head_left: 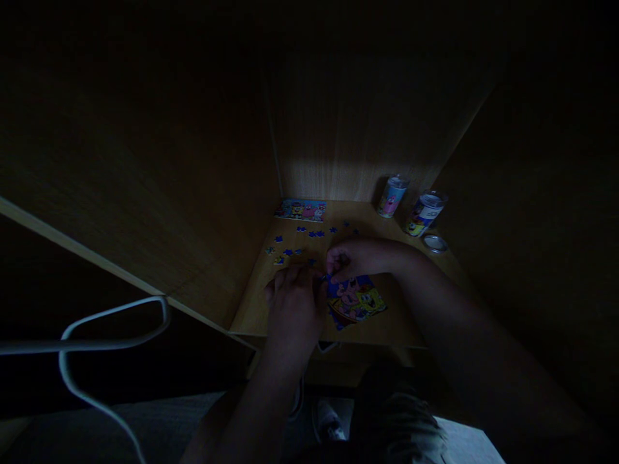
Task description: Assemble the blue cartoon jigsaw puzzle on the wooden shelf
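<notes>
A partly joined jigsaw puzzle (pixel 360 299) with a yellow and a pink cartoon figure on blue lies near the front of the wooden surface. At its upper left corner, my right hand (pixel 355 258) is closed in a pinch on a small blue puzzle piece (pixel 329 278). My left hand (pixel 297 293) is low over the surface at the puzzle's left edge, fingers bent and close to the right fingertips. What the left fingers hold is hidden in the dim light. Several loose puzzle pieces (pixel 288 252) are scattered beyond the left hand.
A picture card (pixel 302 210) lies at the back left. Two clear-lidded printed cans, a pink-figured can (pixel 393 196) and a yellow-figured can (pixel 424 214), stand at the back right near a round lid (pixel 435 243). Wooden panels enclose the surface. A white cable (pixel 111 316) loops at left.
</notes>
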{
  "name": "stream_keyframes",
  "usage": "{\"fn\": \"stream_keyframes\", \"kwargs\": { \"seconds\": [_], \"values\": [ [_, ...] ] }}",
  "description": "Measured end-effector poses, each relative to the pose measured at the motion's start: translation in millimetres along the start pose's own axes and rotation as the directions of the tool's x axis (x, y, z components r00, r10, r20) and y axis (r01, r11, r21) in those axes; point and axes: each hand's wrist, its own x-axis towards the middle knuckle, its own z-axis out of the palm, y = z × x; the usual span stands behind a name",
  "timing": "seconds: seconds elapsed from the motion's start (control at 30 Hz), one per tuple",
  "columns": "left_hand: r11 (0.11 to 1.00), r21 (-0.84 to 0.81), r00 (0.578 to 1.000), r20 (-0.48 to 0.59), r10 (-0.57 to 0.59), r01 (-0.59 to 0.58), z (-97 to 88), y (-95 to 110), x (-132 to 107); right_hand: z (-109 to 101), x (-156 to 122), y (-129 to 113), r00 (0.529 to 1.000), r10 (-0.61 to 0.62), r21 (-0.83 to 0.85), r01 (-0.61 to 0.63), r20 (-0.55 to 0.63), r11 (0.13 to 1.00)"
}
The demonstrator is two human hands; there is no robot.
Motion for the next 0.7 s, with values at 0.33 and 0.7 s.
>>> {"fn": "stream_keyframes", "kwargs": {
  "seconds": [0.33,0.7],
  "values": [
    [1.0,0.012,0.999,-0.016,0.029,-0.029,3.0,-2.4,-1.8,-0.4,-1.5,-3.6,1.0,0.007,-0.003,-0.007,0.011,1.0],
    [0.997,-0.072,0.999,0.026,0.023,-0.021,-0.7,-4.6,1.9,-1.4,-4.7,-8.6,0.999,-0.02,-0.015,0.021,0.03,1.0]
  ]
}}
